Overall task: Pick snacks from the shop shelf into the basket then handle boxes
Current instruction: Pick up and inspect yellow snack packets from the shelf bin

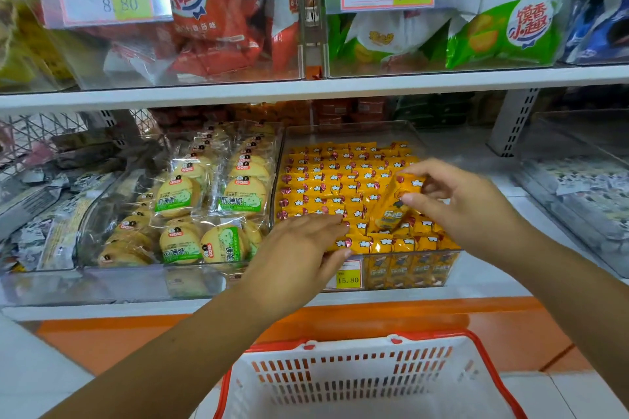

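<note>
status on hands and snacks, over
Right hand pinching one yellow packet above the clear bin. Left hand flat on packets at bin's front. Basket below, path open.

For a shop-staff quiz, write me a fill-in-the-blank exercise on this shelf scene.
1. The right hand pinches a ___ packet.
2. The left hand rests on packets in the clear bin.
3. Its price tag reads ___.
4. The white basket has a ___ rim.
Missing: yellow; 15.80; red.
</note>
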Tool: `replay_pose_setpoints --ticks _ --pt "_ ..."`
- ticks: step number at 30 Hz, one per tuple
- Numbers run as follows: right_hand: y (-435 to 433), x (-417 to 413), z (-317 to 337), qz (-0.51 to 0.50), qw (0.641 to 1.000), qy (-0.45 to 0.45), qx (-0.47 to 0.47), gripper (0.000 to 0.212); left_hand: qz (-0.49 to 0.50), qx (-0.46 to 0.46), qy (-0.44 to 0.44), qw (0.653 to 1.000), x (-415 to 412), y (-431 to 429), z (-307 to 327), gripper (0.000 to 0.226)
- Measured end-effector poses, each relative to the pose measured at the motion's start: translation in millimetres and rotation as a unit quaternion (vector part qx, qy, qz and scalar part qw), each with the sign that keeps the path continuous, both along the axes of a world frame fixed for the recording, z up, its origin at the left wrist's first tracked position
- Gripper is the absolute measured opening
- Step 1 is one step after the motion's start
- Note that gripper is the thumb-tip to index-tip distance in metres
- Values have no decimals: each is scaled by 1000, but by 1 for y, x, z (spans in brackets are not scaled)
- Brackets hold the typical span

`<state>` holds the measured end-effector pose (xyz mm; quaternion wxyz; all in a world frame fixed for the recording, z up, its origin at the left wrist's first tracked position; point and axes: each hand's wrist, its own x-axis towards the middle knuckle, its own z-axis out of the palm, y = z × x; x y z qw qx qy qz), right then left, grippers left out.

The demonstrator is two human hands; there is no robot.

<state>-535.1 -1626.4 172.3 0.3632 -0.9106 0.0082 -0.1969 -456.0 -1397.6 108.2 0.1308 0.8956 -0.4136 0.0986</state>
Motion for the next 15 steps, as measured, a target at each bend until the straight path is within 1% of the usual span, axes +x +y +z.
replay_pose_setpoints --ticks 3,6,7,10,13,15 --pt "1 11 -2 18 994 58 -91 26 1 3 -13 1000 0 0 -2 58" --pt "4 23 -25 50 979 113 -164 24 -4 -9 -33 999 -1 1 -5 51" --pt "5 26 -31 55 976 124 -171 22 -7 -13 -37 999 0 1 -7 50" --pt "2 33 -37 43 977 146 -150 30 -21 -25 -48 998 1 3 -8 49" --pt "6 38 -34 14 990 72 -122 25 -37 -23 -71 997 2 5 -9 48" --pt "14 42 -35 26 992 56 -113 22 -42 -18 -84 995 2 7 -9 47"
